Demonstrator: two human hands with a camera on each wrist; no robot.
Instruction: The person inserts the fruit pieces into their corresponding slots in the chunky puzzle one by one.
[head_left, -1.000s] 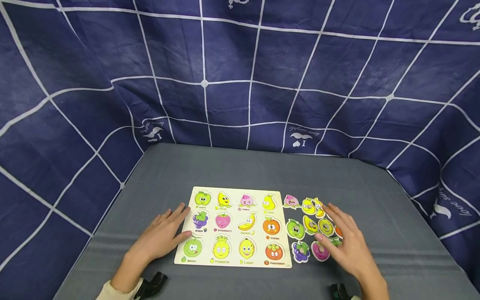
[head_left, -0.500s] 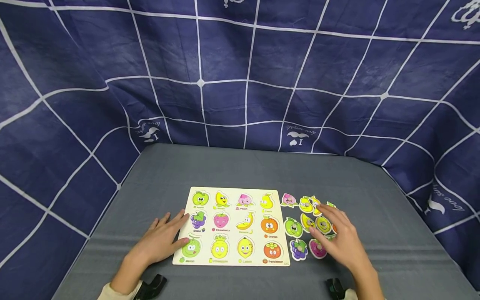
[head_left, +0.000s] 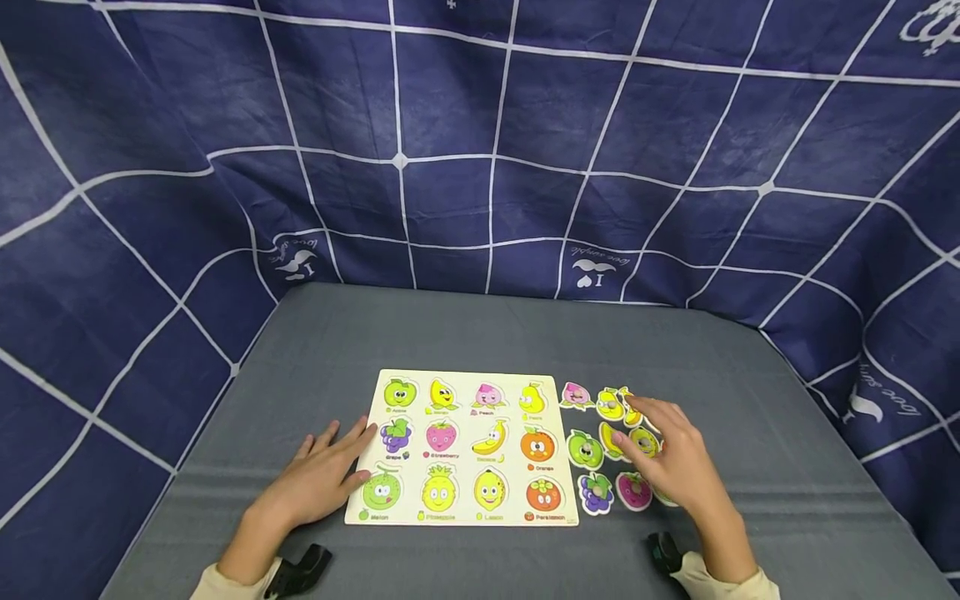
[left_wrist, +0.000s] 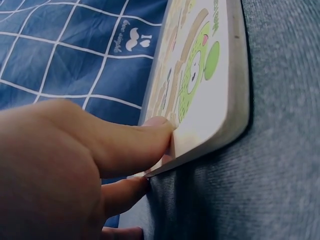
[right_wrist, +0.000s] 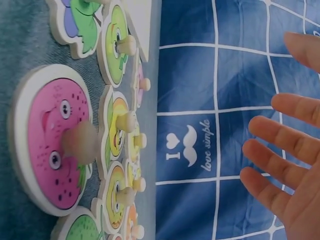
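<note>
The left hand (head_left: 318, 479) lies with fingers loosely straight along the near-left side of the puzzle board (head_left: 465, 417), thumb resting on its face by the melon picture, likely so the board won't slide. The right hand (head_left: 671, 458) grips nothing: its fingers spread wide above the loose fruit pieces (head_left: 585, 450), perhaps held apart to leave room for choosing one. Those pieces sit bunched just right of the board, presumably for short reach, and they lie knob-up, the round knobs (right_wrist: 125, 45) offering something to pinch. The strawberry piece (right_wrist: 55, 145) sits closest to the right wrist's camera. Board and pieces alike rest flat on the grey tabletop (head_left: 450, 333), with blue gridded cloth (head_left: 450, 100) hanging around it
</note>
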